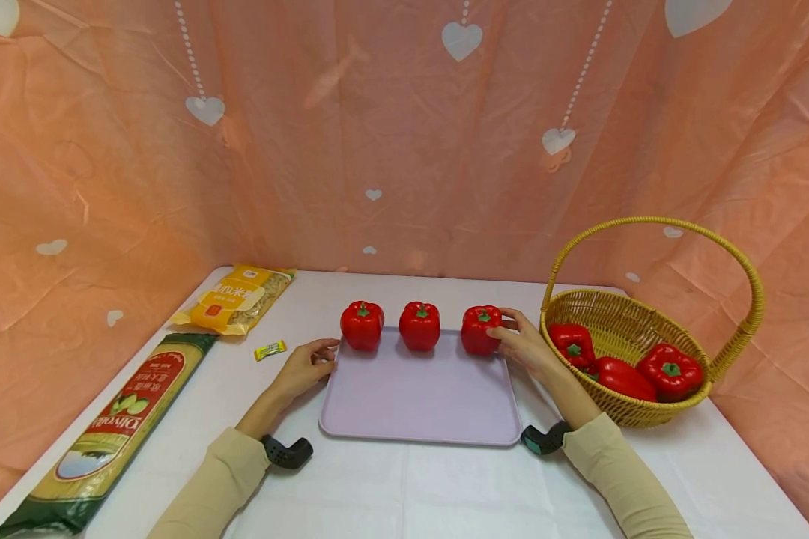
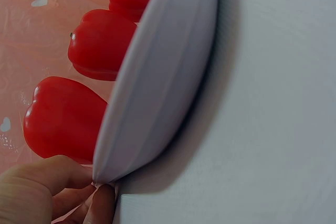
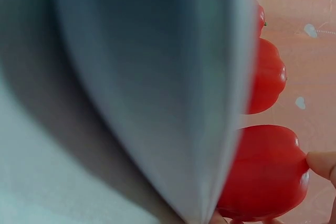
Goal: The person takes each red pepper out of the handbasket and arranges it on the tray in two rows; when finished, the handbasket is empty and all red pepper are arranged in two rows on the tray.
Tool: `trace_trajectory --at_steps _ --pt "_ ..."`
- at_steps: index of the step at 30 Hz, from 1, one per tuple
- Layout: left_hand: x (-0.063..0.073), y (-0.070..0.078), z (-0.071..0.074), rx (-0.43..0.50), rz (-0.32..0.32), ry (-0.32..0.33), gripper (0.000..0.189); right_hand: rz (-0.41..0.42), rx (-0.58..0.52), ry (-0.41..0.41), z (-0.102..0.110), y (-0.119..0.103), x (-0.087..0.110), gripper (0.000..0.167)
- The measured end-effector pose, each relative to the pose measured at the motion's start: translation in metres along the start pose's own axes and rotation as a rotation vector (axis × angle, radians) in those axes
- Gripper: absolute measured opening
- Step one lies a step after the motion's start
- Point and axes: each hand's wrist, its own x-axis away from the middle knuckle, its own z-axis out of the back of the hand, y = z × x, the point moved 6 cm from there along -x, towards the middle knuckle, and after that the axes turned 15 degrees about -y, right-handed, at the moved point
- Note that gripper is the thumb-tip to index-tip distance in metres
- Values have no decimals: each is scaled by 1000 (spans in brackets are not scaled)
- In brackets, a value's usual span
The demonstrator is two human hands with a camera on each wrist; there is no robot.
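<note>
Three red bell peppers stand in a row along the far edge of a pale lilac tray [image 1: 421,404]: a left pepper [image 1: 362,327], a middle pepper [image 1: 419,327] and a right pepper [image 1: 480,332]. My right hand [image 1: 524,344] holds the right pepper from its right side, thumb near the stem in the right wrist view and fingertips low on the pepper. At the tray's far left corner, my left hand [image 1: 305,368] pinches the rim between thumb and fingers, close to the left pepper. The tray's side hides part of the peppers in both wrist views.
A yellow wicker basket [image 1: 647,416] with a tall handle stands at the right, holding three red peppers. On the left lie a long green-and-gold packet [image 1: 117,427], a yellow bag of grain [image 1: 243,299] and a small yellow sachet [image 1: 270,350]. Pink curtains hang behind.
</note>
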Motion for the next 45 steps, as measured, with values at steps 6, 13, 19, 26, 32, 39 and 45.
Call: trace_trajectory --at_steps 6,13,19,26,32,39,45 --pt "0 1 0 9 12 -5 44 1 6 -3 0 0 0 68" --pt "1 1 0 11 8 0 44 11 -3 3 1 0 -1 69" --pt "1 2 0 12 12 -1 44 32 8 39 3 -7 1 74" --pt "1 2 0 5 25 -3 45 82 163 91 6 -29 14 75" --pt "0 1 0 9 21 -3 44 206 220 106 10 -57 29 71" --pt "1 1 0 10 16 -10 45 373 335 154 26 -88 61 54" --pt "1 2 0 10 7 -1 44 426 364 149 50 -100 81 47"
